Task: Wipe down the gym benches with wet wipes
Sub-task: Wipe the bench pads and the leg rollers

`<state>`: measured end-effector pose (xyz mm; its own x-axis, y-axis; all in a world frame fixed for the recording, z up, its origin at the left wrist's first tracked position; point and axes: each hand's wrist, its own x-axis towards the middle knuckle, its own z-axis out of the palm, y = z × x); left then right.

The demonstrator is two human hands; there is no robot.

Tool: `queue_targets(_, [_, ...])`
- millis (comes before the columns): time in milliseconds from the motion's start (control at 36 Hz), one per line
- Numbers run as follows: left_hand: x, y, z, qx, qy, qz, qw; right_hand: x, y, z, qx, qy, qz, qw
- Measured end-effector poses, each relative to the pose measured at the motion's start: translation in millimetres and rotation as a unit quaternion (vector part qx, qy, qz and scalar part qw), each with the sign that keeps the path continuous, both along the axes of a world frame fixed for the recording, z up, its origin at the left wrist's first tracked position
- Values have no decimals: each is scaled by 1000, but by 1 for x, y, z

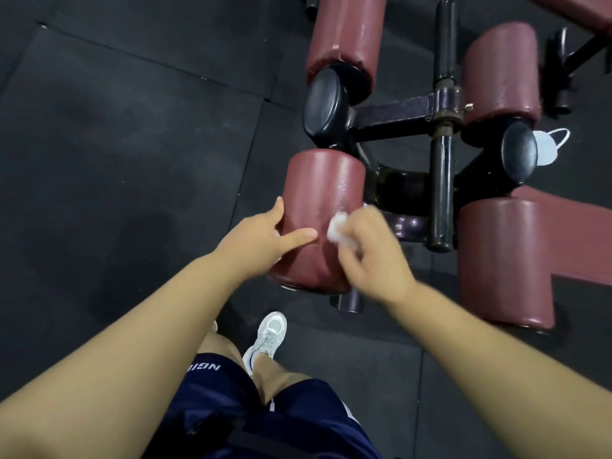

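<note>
A maroon padded roller (323, 190) of the gym bench lies in the middle of the view, its surface shiny. My left hand (261, 238) rests flat against the roller's left side, thumb up and forefinger stretched across the pad. My right hand (371, 250) is closed around a crumpled white wet wipe (337, 228) and presses it on the roller's right side. This hand is blurred. Three more maroon rollers (346, 38) (501, 71) (503, 260) sit on the same black metal frame (394, 117).
Black rubber floor mats (132, 144) cover the ground on the left. A white face mask (549, 144) lies on the floor at the right behind a black end cap. A maroon bench pad (573, 226) runs off to the right. My white shoe (266, 339) stands below the roller.
</note>
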<state>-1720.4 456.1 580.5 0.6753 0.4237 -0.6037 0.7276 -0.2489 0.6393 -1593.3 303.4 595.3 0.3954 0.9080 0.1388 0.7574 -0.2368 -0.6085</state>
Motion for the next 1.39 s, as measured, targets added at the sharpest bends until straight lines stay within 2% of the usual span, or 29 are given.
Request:
queue_targets(56, [-6, 5, -7, -58, -15, 9, 998, -19, -20, 1, -4, 7, 72, 997])
queue_targets(139, [-8, 7, -7, -27, 5, -17, 999, -11, -11, -2, 9, -19, 77, 997])
queue_targets(194, [-7, 5, 1, 51, 26, -53, 997, 10, 14, -5, 11, -36, -1, 999])
queue_targets(250, [-4, 0, 9, 129, 36, -72, 988, 34, 42, -3, 4, -23, -122, 992])
queue_targets(306, [1, -7, 13, 158, 42, -73, 984, 50, 60, -2, -23, 38, -239, 970])
queue_targets(361, [6, -13, 13, 160, 41, -71, 984, 49, 63, -6, -42, 73, -283, 955])
queue_targets(444, [4, -7, 5, 89, 24, -31, 995, 20, 39, -7, -6, 44, -230, 972])
queue_targets(528, [-9, 7, -11, -75, -9, 19, 997, -18, -9, -5, 6, 35, -61, 998])
queue_targets(611, [-13, 10, -17, -119, -31, 28, 992, -33, -35, 0, -6, 39, 56, 998])
queue_targets(694, [-8, 6, -6, -37, -38, 25, 998, -8, -15, -4, -21, 17, 18, 999])
queue_targets(806, [8, -8, 12, 117, 13, -14, 993, 43, 38, -10, 1, 11, -168, 986])
queue_targets(861, [13, -13, 11, 133, 28, -21, 990, 57, 54, -11, -7, 41, -228, 973])
queue_targets(917, [11, -9, 8, 69, 6, 16, 997, 54, 57, -12, -11, 55, -247, 967])
queue_targets(972, [3, 1, -3, -39, -21, 59, 997, 37, 46, -10, 9, 42, -222, 974])
queue_targets(1028, [-4, 11, -12, -134, -55, 87, 986, 10, 21, -7, 20, 36, -139, 989])
queue_targets(1083, [-7, 15, -14, -161, -67, 91, 980, -20, -9, -1, 17, 54, -35, 998])
queue_targets(1139, [-7, 15, -7, -130, -64, 91, 985, -38, -30, 2, 11, 73, 19, 997])
queue_targets(1222, [1, 6, 17, -7, -68, 101, 992, -25, -23, -2, 6, 40, 27, 999])
queue_targets(1278, [9, -6, 27, 68, -27, 69, 995, -2, 3, -6, 7, 16, -28, 999])
queue_targets(1333, [13, -15, 24, 117, 5, 27, 993, 23, 36, -5, 17, 21, -135, 990])
queue_targets(1389, [12, -13, 21, 92, -11, 47, 995, 47, 64, -3, 3, 56, -230, 972])
